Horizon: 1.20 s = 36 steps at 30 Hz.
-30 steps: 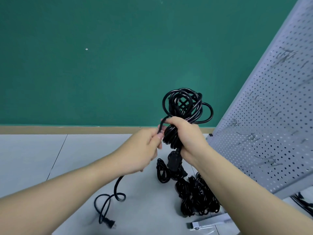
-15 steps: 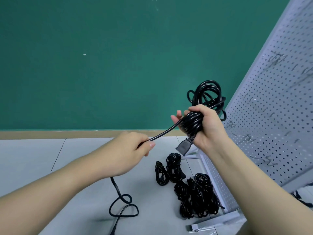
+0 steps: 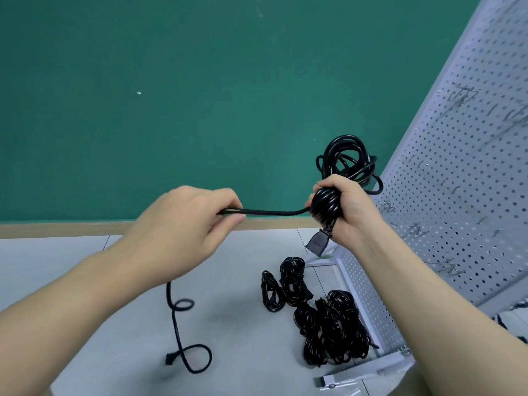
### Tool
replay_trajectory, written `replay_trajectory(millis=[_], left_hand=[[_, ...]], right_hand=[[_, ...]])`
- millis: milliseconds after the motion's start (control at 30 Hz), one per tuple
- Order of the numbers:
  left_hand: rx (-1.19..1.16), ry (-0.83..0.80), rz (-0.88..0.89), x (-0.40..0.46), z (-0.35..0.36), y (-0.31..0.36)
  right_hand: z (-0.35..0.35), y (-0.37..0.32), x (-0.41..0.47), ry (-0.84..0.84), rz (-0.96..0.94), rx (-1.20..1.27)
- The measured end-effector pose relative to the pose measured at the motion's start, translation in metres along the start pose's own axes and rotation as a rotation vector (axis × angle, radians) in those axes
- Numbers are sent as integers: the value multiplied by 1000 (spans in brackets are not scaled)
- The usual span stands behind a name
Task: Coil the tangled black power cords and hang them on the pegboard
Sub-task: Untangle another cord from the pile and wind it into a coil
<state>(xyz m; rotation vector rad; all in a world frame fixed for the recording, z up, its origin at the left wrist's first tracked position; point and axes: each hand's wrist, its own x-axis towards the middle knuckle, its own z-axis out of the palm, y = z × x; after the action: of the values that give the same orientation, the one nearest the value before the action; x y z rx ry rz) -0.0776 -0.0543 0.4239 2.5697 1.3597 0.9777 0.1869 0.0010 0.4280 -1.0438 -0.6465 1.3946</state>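
My right hand (image 3: 347, 214) grips a coiled black power cord (image 3: 347, 161) around its wrapped middle, loops sticking up above the fist and a connector end (image 3: 316, 243) hanging below it. My left hand (image 3: 188, 227) pinches the cord's free tail (image 3: 274, 212), stretched level between the two hands. The rest of the tail drops below my left hand and curls on the floor to a plug (image 3: 169, 359). Several other black cord bundles (image 3: 328, 332) lie on the floor. The white pegboard (image 3: 457, 178) with wire hooks leans at the right.
A green wall (image 3: 171, 110) with a tan baseboard stands behind. The floor is pale grey tile (image 3: 71, 258). A small clear packet with a black strip (image 3: 337, 384) lies near the pegboard's foot.
My left hand has pulled the cord tail out leftward, from beside the coil to a taut level stretch. My right hand with the coil has moved up and right; the tail's plug end dragged along the floor.
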Motion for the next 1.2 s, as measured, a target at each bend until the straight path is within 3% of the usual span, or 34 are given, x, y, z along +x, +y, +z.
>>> replay_trajectory(millis=[167,333,467,600,867,1200], left_hand=[[118,195,207,4,-10,-1],[56,277,184,7,-5,1],[16,266,159,16,3,-2],[-86,212,68,23,12,-1],[-293,186,-358,29,26,-8],[-406,50,-292,25,16,-5]], right_hand=[[1,9,4,-4,44,-190],[10,22,-9,-34,18,-584],[27,46,-25,-172,12,-769],[42,69,-35,-256,91,-766],[47,72,-45,-202,280,-540],[40,66,-56,-391,282,-409]])
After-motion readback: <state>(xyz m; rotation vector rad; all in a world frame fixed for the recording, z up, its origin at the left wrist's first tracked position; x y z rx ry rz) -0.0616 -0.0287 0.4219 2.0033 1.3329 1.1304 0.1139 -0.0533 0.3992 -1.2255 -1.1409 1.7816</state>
